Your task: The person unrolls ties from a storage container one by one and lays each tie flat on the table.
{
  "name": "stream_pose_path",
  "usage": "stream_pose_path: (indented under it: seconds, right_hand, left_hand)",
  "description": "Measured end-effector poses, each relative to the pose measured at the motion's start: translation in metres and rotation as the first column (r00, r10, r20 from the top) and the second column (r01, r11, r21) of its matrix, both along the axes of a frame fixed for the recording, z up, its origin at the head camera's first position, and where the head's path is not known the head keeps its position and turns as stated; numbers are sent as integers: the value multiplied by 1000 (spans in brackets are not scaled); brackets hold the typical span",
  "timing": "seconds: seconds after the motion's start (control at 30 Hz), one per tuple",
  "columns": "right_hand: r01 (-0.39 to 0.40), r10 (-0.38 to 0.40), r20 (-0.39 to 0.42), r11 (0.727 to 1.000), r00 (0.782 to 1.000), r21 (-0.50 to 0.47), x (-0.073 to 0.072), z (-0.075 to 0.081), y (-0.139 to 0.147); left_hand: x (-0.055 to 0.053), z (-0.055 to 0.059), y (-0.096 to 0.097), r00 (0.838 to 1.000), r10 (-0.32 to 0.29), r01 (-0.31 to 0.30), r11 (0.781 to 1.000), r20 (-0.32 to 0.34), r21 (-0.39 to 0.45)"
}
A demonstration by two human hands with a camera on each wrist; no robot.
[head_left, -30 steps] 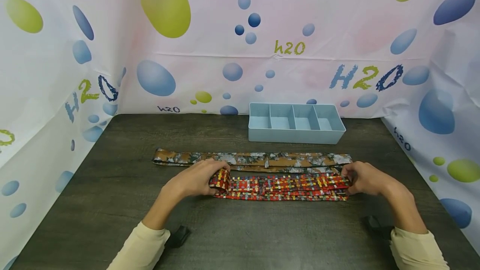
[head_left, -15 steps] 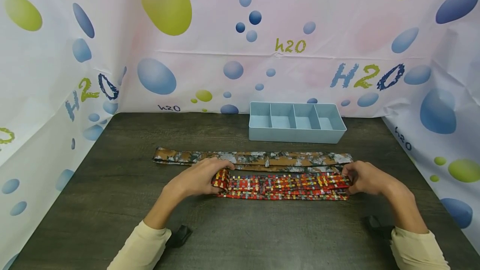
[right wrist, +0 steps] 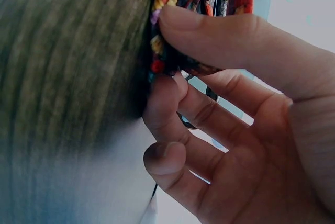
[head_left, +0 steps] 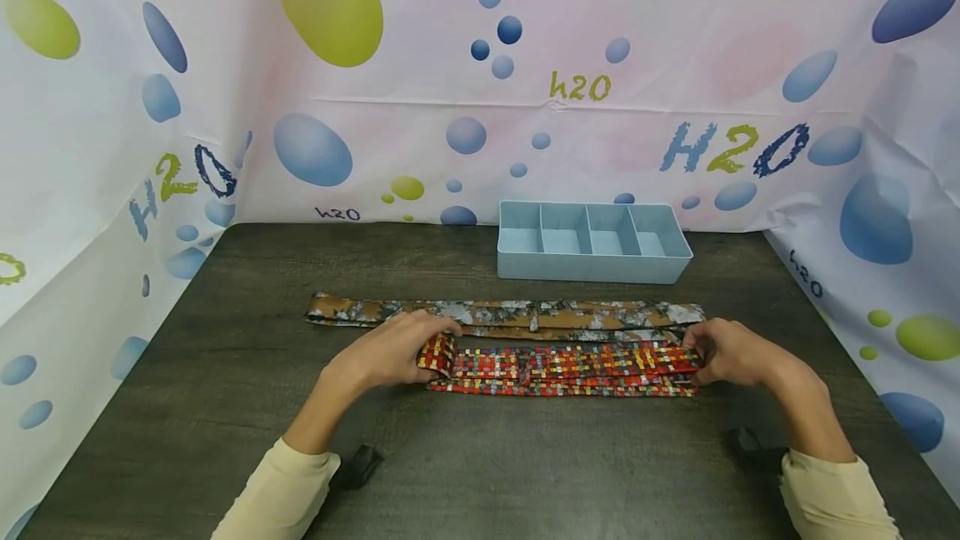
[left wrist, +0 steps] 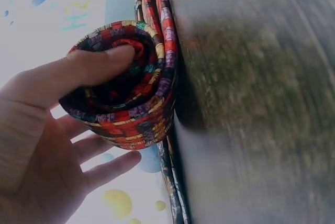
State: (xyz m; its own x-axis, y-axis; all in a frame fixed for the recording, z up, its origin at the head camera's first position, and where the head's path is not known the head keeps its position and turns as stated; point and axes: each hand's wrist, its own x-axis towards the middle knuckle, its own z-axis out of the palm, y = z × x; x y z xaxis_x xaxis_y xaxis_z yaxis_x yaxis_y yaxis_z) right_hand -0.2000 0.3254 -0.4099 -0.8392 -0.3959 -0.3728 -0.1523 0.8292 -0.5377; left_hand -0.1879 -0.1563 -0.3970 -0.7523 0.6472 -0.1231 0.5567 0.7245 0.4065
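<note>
A red, yellow and multicoloured necktie lies folded lengthwise on the table, its left end coiled into a roll. My left hand holds that roll; in the left wrist view the thumb presses into the coil's open side and other fingers are spread behind it. At the opposite end, my right hand pinches the folded edge between thumb and fingers, close to the tabletop. Just behind lies a second necktie, brown with a grey-white floral pattern, folded flat and partly hidden by my left hand.
A pale blue box with several compartments stands at the table's back, right of centre. The dark wood-look table meets a printed sheet at the back and sides. Dark straps hang by the wrists.
My left hand shifts slightly right with the roll, then back left. The right hand keeps its pinch in place. The whole head view drifts a little upward.
</note>
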Motion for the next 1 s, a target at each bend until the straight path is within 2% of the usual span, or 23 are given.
stream_pose_path:
  seconds: [0.4,0.7,1.0]
  right_hand:
    - [8,-8,-6,1000,1000,-8,0,1,-2]
    - [-29,28,-44,999,999,-39,7,-3,1]
    - [-21,19,-39,999,999,-47,5,-2,1]
  left_hand:
    - [-2,-1,0,1000,7,-7,1000,13,8]
    - [4,-3,-3,1000,0,-1,1000,20,27]
    - [0,0,-2,1000,13,-13,1000,12,5]
